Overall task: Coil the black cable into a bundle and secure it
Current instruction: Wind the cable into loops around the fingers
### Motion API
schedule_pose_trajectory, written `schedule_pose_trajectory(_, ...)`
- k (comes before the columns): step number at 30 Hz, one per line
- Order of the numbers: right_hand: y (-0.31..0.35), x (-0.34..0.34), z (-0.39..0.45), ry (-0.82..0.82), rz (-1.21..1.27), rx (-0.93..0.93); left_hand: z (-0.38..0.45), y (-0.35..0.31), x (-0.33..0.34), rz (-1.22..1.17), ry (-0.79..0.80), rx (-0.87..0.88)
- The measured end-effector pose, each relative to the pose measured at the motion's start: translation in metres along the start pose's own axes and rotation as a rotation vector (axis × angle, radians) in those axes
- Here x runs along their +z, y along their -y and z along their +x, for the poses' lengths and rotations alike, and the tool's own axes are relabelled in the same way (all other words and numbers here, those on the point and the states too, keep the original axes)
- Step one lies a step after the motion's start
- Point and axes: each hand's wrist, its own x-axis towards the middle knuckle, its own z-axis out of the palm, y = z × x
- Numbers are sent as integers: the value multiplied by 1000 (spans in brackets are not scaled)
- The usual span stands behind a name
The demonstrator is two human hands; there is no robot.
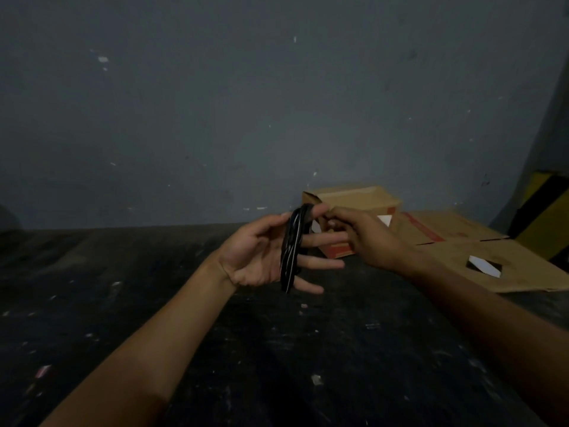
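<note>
The black cable (291, 251) is wound in several loops around the four spread fingers of my left hand (261, 257), palm facing me, fingers pointing right. The loops run from the index finger down past the little finger. My right hand (366, 238) is just to the right, its fingertips pinched together near my left index fingertip at the top of the coil. Whether a cable end sits in that pinch is too dark to tell.
A dark, speckled floor (215, 349) lies below my arms, with a grey wall (246, 103) behind. An open cardboard box (363, 198) stands behind my hands, flattened cardboard sheets (492, 257) lie to the right, and a yellow-black striped object (542, 208) stands at far right.
</note>
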Motion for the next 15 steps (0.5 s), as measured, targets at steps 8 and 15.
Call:
schedule_pose_trajectory(8,-1,57,-30,69,342,75,8,-10,0,-63,-90,213)
schedule_pose_trajectory(15,35,87,-42,75,456,148,12,-4,-11,-111,-382,345)
